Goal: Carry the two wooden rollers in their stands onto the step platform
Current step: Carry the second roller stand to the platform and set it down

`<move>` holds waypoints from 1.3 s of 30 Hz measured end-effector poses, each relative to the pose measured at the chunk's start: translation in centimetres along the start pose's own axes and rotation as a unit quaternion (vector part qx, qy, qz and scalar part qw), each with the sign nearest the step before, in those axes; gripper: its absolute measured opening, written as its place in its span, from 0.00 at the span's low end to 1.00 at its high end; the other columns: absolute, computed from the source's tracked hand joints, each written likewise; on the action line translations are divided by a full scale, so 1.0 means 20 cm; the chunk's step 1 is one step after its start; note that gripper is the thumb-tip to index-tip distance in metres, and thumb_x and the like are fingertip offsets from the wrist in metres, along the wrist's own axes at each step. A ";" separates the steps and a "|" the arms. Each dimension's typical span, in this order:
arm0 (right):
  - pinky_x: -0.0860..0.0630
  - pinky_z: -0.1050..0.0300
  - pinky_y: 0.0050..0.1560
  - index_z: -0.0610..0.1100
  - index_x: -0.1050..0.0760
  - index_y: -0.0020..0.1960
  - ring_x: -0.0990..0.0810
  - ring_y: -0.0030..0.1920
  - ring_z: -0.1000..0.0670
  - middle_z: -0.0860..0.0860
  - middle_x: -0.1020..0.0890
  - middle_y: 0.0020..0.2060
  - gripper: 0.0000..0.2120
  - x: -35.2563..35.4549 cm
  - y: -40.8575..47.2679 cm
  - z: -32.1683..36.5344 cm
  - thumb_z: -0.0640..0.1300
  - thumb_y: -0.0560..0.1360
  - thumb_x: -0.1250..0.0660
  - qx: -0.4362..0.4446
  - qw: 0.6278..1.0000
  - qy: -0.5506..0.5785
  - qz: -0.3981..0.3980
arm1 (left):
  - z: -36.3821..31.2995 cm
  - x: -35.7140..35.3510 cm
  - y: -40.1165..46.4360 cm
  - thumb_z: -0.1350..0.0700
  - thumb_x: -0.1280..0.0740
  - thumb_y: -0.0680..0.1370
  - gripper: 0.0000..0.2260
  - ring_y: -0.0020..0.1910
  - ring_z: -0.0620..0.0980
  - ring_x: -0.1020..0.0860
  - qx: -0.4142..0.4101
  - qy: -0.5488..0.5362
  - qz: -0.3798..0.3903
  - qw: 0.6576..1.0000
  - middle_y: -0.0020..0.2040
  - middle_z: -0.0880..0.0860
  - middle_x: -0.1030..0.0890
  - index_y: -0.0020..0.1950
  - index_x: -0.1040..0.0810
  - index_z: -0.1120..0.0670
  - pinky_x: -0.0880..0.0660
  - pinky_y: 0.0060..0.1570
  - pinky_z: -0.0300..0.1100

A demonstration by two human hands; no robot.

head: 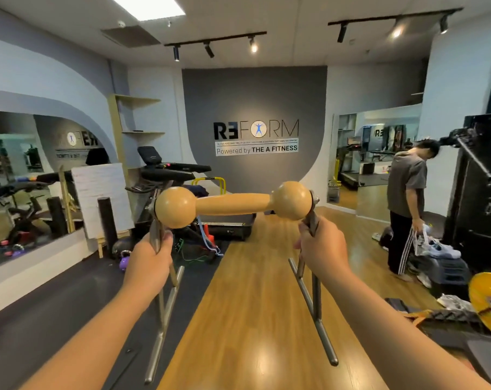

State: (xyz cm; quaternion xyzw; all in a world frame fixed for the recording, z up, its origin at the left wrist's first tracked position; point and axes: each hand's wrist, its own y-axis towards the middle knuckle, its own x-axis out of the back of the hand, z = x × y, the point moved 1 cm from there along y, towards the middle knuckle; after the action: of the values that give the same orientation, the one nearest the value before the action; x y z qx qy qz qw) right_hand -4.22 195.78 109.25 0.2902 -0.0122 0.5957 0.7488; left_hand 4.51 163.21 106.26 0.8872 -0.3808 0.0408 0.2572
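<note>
Room: a gym with a wood-plank floor strip [255, 291] running ahead between dark mats; judged, the carry goes best along this strip, clear of the clutter to either side.
Step platform: a dark stepped block [441, 273] sits low at the right beside a standing person [404, 204]; this is probably the target, though shoes and bags cover its top, so I cannot tell how much bare surface is free.
Wooden roller: one wooden roller [233, 204] with ball ends hangs level at chest height, well off the floor, in its metal stand [314, 302]; keeping both uprights equally high should stop it tipping or sliding out.
Left hand: the left hand [151, 260] grips the stand's left upright just below the ball.
Right hand: the right hand [320, 249] grips the right upright the same way.
Hidden: the second roller is not in view; the axle fixings behind the balls are too small to make out.
</note>
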 end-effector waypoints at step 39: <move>0.16 0.41 0.46 0.48 0.23 0.50 0.15 0.39 0.46 0.47 0.14 0.38 0.06 -2.16 4.24 -0.96 0.44 0.85 0.36 0.010 0.997 -0.039 -0.069 | 0.94 -2.88 4.14 0.46 0.40 0.85 0.16 0.34 0.54 0.25 -0.078 -0.005 0.072 0.994 0.34 0.57 0.22 0.43 0.26 0.54 0.29 0.35 0.49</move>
State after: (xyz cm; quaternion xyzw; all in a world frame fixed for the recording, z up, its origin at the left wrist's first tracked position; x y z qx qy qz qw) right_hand -99.22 176.43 113.17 0.3212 -0.0151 0.5310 0.7839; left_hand -96.28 143.82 109.74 0.8348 -0.4474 0.0247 0.3198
